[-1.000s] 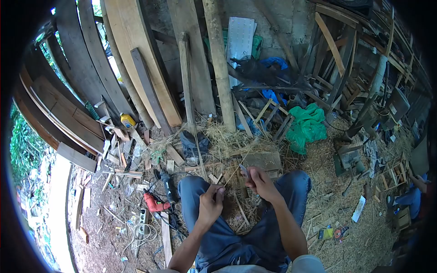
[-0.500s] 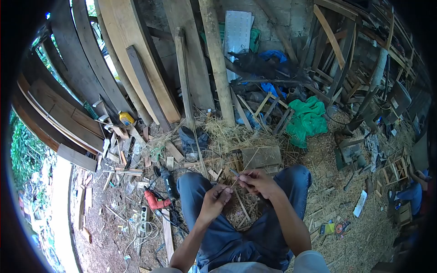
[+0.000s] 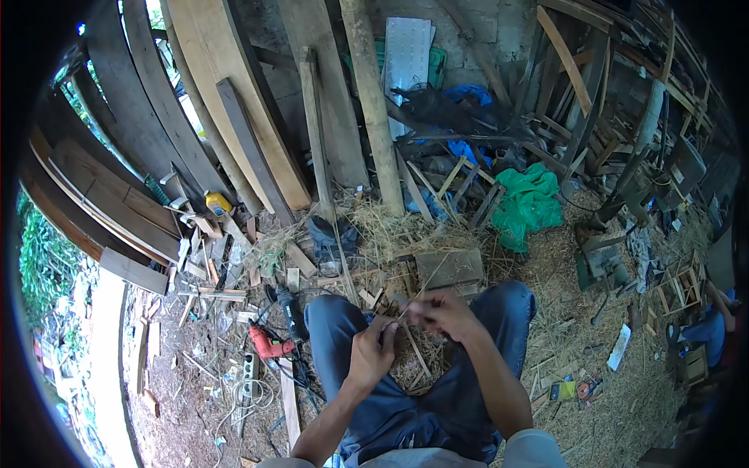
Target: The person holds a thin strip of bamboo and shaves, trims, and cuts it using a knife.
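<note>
Between my knees, my left hand (image 3: 373, 351) pinches the lower end of a thin pale strip (image 3: 403, 313). My right hand (image 3: 441, 314) is closed at the strip's upper part, just up and to the right of my left hand. A small greyish blade-like piece (image 3: 400, 299) shows at the fingertips of my right hand, blurred by motion. The strip slants up past that hand. My bent knees in dark trousers (image 3: 331, 318) flank both hands.
A red drill (image 3: 269, 343) and a dark power tool (image 3: 290, 313) lie left of my knee. Beyond my knees are a wooden block (image 3: 450, 267) and a green plastic bag (image 3: 527, 207). Planks (image 3: 226, 101) lean behind. A person (image 3: 706, 331) is at the far right.
My right hand has come down and left toward my left hand with the small blade-like piece. My left hand has shifted slightly right. The view has tilted a little.
</note>
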The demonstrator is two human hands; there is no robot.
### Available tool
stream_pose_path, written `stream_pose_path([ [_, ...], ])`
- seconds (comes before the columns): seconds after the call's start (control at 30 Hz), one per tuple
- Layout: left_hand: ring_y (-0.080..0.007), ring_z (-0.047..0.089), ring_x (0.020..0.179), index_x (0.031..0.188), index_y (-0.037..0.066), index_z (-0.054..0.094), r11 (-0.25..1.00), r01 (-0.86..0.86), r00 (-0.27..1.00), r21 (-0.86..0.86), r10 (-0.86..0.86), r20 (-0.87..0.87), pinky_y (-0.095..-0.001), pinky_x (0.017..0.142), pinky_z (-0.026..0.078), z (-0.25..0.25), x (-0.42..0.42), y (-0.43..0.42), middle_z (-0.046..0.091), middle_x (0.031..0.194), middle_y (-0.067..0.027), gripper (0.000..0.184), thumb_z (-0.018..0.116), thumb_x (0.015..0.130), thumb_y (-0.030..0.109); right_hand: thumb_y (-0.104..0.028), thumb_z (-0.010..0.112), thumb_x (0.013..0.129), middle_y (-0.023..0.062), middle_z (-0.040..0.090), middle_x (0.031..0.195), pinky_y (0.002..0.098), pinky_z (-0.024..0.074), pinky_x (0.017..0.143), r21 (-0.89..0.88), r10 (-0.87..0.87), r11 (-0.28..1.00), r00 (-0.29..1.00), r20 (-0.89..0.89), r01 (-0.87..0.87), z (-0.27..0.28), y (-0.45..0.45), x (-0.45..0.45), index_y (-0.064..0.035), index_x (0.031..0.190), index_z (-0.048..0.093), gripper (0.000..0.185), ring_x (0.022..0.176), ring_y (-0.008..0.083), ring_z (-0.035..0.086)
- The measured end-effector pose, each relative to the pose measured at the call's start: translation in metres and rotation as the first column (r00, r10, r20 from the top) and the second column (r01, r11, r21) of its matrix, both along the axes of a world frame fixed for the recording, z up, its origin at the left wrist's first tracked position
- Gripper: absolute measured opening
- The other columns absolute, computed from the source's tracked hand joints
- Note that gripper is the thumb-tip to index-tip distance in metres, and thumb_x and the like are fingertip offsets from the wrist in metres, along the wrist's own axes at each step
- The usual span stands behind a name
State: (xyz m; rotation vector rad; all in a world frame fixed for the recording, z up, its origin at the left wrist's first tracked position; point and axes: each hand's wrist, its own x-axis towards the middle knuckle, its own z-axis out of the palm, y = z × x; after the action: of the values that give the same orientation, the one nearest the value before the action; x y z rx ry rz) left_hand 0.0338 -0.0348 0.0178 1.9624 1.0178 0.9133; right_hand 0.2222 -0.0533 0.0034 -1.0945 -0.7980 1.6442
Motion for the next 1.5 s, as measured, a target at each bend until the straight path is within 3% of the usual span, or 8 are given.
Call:
stream_pose_path([
  [0.23, -0.0315, 0.062, 0.059, 0.092, 0.000, 0.058, 1.000, -0.011, 0.996, -0.001, 0.010, -0.089, -0.0343, 0.051, 0.044, 0.008, 0.001, -0.001, 0.060, 0.068, -0.0208, 0.007, 0.059, 0.087, 0.004, -0.018, 0.062, 0.089, 0.0011, 0.060, 0.071, 0.0205, 0.0297, 0.039, 0.032, -0.054, 0.998, 0.987, 0.150, 0.049, 0.000, -0.001, 0.002, -0.0003, 0.096, 0.067, 0.020, 0.044, 0.0038, 0.039],
  [0.3, -0.0193, 0.063, 0.060, 0.091, -0.001, 0.059, 1.000, 0.003, 0.999, -0.022, -0.004, -0.045, -0.0285, 0.054, 0.045, 0.003, -0.003, 0.000, 0.064, 0.073, -0.0151, 0.006, 0.058, 0.087, 0.002, -0.022, 0.063, 0.088, 0.0004, 0.060, 0.069, 0.0200, 0.0320, 0.041, -0.006, -0.098, 0.995, 0.971, 0.219, 0.102, 0.005, -0.001, -0.001, -0.0041, 0.088, 0.066, 0.019, 0.047, 0.0036, 0.043],
  [0.7, -0.0102, 0.053, 0.056, 0.091, 0.000, 0.060, 0.995, 0.029, 0.999, -0.092, -0.031, -0.024, -0.0258, 0.053, 0.042, 0.004, -0.006, 0.000, 0.058, 0.064, -0.0077, 0.006, 0.056, 0.089, 0.005, -0.017, 0.064, 0.087, 0.0025, 0.062, 0.070, 0.0196, 0.0310, 0.038, -0.070, -0.194, 0.979, 0.981, -0.001, 0.193, -0.008, 0.011, 0.024, -0.0011, 0.095, 0.067, 0.018, 0.044, 0.0045, 0.042],
  [0.87, -0.0097, 0.053, 0.059, 0.091, -0.001, 0.060, 0.986, 0.012, 1.000, -0.164, -0.016, -0.024, -0.0257, 0.056, 0.043, 0.005, -0.009, 0.003, 0.059, 0.065, -0.0071, 0.008, 0.057, 0.089, 0.006, -0.021, 0.063, 0.088, 0.0000, 0.057, 0.066, 0.0197, 0.0291, 0.039, -0.078, -0.254, 0.958, 0.942, 0.220, 0.276, -0.018, 0.008, 0.015, -0.0023, 0.086, 0.065, 0.018, 0.045, 0.0037, 0.040],
  [0.97, -0.0092, 0.052, 0.060, 0.090, -0.001, 0.061, 0.982, 0.011, 0.999, -0.187, -0.020, -0.049, -0.0256, 0.056, 0.042, 0.003, -0.019, -0.001, 0.059, 0.066, -0.0072, 0.008, 0.057, 0.089, 0.006, -0.022, 0.064, 0.088, 0.0003, 0.058, 0.068, 0.0208, 0.0299, 0.039, -0.008, -0.304, 0.953, 0.952, -0.045, 0.304, -0.029, 0.017, 0.051, -0.0027, 0.086, 0.066, 0.019, 0.046, 0.0039, 0.042],
  [1.13, -0.0085, 0.051, 0.060, 0.090, -0.001, 0.061, 0.983, -0.005, 0.999, -0.182, -0.003, -0.047, -0.0258, 0.056, 0.042, 0.006, -0.016, 0.000, 0.058, 0.065, -0.0074, 0.007, 0.057, 0.089, 0.006, -0.022, 0.063, 0.089, -0.0006, 0.056, 0.068, 0.0215, 0.0276, 0.039, -0.105, -0.266, 0.954, 0.956, 0.128, 0.279, -0.022, 0.007, 0.028, -0.0014, 0.097, 0.065, 0.022, 0.044, 0.0038, 0.034],
  [1.23, -0.0079, 0.050, 0.059, 0.090, 0.000, 0.060, 0.987, 0.025, 0.998, -0.161, -0.032, -0.045, -0.0253, 0.056, 0.041, 0.009, -0.024, -0.001, 0.057, 0.064, -0.0068, 0.007, 0.057, 0.089, 0.006, -0.024, 0.063, 0.089, -0.0020, 0.053, 0.067, 0.0210, 0.0254, 0.039, -0.067, -0.405, 0.914, 0.910, -0.087, 0.400, -0.027, 0.009, 0.062, -0.0029, 0.099, 0.064, 0.023, 0.043, 0.0037, 0.033],
  [1.5, -0.0073, 0.050, 0.061, 0.093, 0.000, 0.060, 0.958, 0.085, 0.992, -0.273, -0.057, 0.109, -0.0248, 0.055, 0.040, -0.014, -0.043, 0.003, 0.056, 0.067, -0.0034, 0.008, 0.055, 0.091, 0.006, -0.028, 0.061, 0.090, -0.0030, 0.051, 0.072, 0.0191, 0.0218, 0.040, 0.008, -0.555, 0.828, 0.823, -0.119, 0.560, -0.021, -0.003, 0.055, -0.0044, 0.104, 0.059, 0.027, 0.046, 0.0017, 0.032],
])
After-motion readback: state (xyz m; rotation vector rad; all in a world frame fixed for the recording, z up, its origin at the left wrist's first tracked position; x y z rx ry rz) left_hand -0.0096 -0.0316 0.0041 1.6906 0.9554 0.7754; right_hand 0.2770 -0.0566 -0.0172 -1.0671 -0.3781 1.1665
